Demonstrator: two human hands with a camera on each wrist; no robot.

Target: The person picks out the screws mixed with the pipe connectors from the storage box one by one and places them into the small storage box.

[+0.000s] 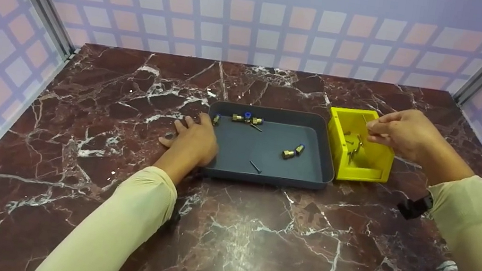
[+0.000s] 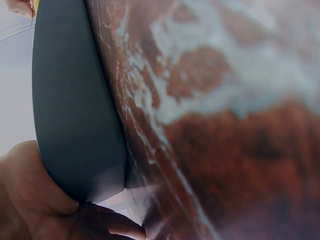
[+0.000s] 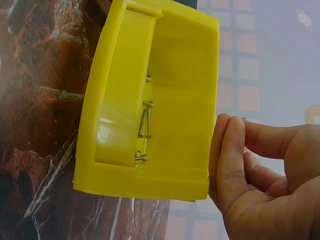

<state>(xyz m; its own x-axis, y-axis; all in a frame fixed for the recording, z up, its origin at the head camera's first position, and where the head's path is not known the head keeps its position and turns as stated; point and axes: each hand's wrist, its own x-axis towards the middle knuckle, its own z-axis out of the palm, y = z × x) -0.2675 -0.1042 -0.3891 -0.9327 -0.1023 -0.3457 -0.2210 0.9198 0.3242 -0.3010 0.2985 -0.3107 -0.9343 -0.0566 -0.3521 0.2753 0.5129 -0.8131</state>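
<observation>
My left hand (image 1: 194, 142) rests against the left end of a grey tray (image 1: 240, 142), its fingers spread. In the left wrist view, the palm (image 2: 30, 192) touches the tray's outer wall (image 2: 75, 110). My right hand (image 1: 406, 134) is over the right side of a yellow bin (image 1: 361, 174), thumb and fingertips pinching a thin screw (image 1: 365, 118), mostly hidden by the fingers. Several screws (image 3: 145, 122) lie inside the bin. On the tray floor are a screw (image 1: 255, 167) near the front and another screw (image 1: 256, 127) near the back.
Brass fittings with blue parts lie in the tray: a tee-shaped fitting (image 1: 247, 118) at the back, a small fitting (image 1: 216, 119) in the left corner, and an angled fitting (image 1: 288, 154) to the right. Tray and bin stand side by side on a marbled table (image 1: 115, 212) between patterned walls (image 1: 268, 15).
</observation>
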